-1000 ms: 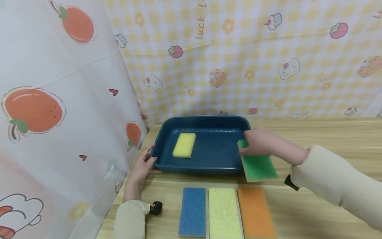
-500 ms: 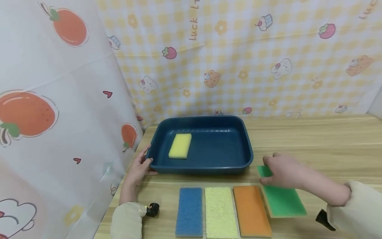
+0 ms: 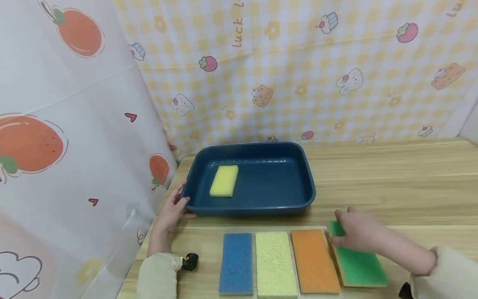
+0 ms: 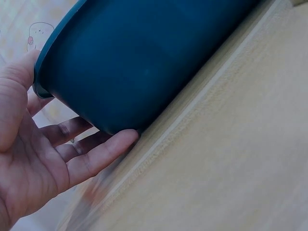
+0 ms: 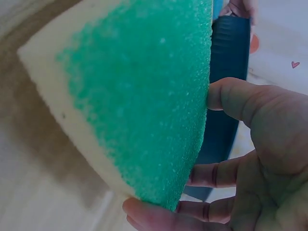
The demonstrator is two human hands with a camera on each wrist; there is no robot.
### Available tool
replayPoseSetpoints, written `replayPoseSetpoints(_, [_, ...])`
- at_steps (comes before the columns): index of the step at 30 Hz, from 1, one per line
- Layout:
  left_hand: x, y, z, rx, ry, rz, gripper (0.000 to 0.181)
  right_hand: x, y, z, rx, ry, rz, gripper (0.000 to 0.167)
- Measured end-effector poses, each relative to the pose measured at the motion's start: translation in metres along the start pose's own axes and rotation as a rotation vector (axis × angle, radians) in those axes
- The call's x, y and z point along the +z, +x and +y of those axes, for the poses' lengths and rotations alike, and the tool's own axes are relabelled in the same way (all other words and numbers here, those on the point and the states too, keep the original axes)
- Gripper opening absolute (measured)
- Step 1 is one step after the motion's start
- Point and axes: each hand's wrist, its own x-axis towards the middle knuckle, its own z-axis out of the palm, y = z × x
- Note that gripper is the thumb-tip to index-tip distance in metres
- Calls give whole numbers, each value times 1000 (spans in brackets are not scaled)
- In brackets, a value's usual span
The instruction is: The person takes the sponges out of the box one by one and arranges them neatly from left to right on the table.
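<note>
At the basin's left end my left hand [image 3: 172, 211] holds the dark blue rectangular basin [image 3: 254, 211], thumb at its rim, other fingers against the outer wall in the left wrist view. A small yellow sponge [image 3: 224, 181] lies inside. My right hand [image 3: 361, 232] pinches a green sponge [image 3: 360, 265] with a pale underside by its far end, thumb on one edge and fingers on the other. The green sponge sits just right of an orange sponge [image 3: 315, 261]; whether it touches the table is unclear. Its green face fills much of the right wrist view [image 5: 139, 91].
Left of the orange sponge, a pale yellow sponge [image 3: 276, 263] and a blue sponge [image 3: 237, 263] lie side by side. All rest on a wooden table [image 3: 403, 182]. Printed cloth [image 3: 291, 83] hangs behind the table, and another cloth [image 3: 104, 158] along the left.
My right hand has carried the green sponge from the basin's right edge rightward and toward me, beside the orange one. My left hand stays at the basin. The head view has shifted slightly.
</note>
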Motion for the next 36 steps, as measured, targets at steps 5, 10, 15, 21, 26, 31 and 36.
replayPoseSetpoints(5, [1, 0, 1, 9, 6, 1, 56, 9, 3, 3, 17, 5, -19, 73])
replayPoseSetpoints(10, [1, 0, 2, 7, 2, 0, 56, 15, 2, 4, 16, 12, -7, 72])
replayPoseSetpoints(15, [1, 0, 3, 18, 9, -4, 56, 19, 1, 5, 20, 32, -12, 72])
replayPoseSetpoints(21, [1, -1, 3, 32, 21, -4, 57, 22, 3, 6, 29, 29, -23, 75])
replayPoseSetpoints(26, [0, -1, 3, 23, 11, 5, 57, 22, 4, 6, 36, 30, -28, 76])
replayPoseSetpoints(31, [1, -2, 4, 23, 11, 1, 57, 23, 4, 6, 44, 33, -25, 76])
replayPoseSetpoints(36, [2, -4, 6, 28, 18, -7, 57, 24, 3, 8, 26, 27, -17, 74])
